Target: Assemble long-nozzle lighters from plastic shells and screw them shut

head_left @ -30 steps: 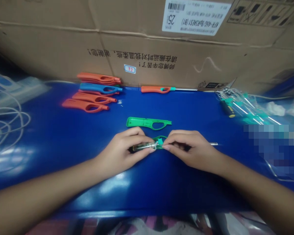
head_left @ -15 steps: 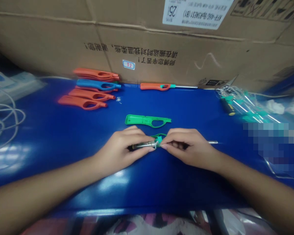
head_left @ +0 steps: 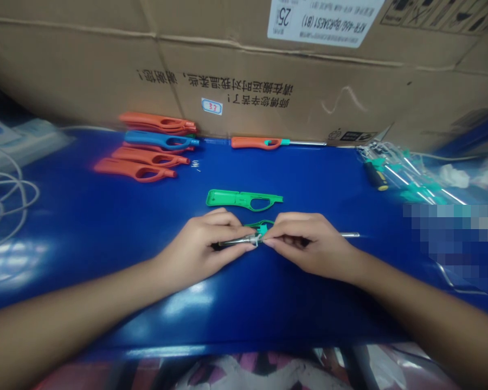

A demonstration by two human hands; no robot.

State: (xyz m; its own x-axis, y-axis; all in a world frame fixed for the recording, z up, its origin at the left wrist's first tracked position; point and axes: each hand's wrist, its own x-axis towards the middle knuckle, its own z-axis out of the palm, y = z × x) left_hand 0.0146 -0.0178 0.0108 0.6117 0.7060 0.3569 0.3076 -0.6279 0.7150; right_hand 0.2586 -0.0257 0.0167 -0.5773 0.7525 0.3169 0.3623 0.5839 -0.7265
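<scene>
My left hand (head_left: pixel 201 235) is closed, thumb and fingers pinching a lighter's slim fuel tank (head_left: pixel 238 240), which looks clear and dark. At the tank's right end sits a small white piece (head_left: pixel 257 239), beside a teal plastic part (head_left: pixel 262 229). The fingertips of my right hand (head_left: pixel 309 238) are pressed together at that same end; whatever tiny thing they grip is hidden. Behind the fingers shows the edge of a green lighter shell (head_left: pixel 259 223). A metal tube (head_left: pixel 350 235) sticks out beyond my right hand. Just above lies another green shell half (head_left: pixel 228 199), its hollow side up.
Orange shells (head_left: pixel 138 170) and a blue shell (head_left: pixel 150 138) are piled at the left, near tiny metal bits (head_left: pixel 195 164). An orange lighter (head_left: pixel 248 143) lies against the cardboard box (head_left: pixel 228 59). At the right are a screwdriver (head_left: pixel 376 177) and several metal tubes (head_left: pixel 417 184) with teal parts.
Both hands keep nearly the same pose at the fuel tank's end. The tank appears turned or tilted slightly. The whole view has shifted a little.
</scene>
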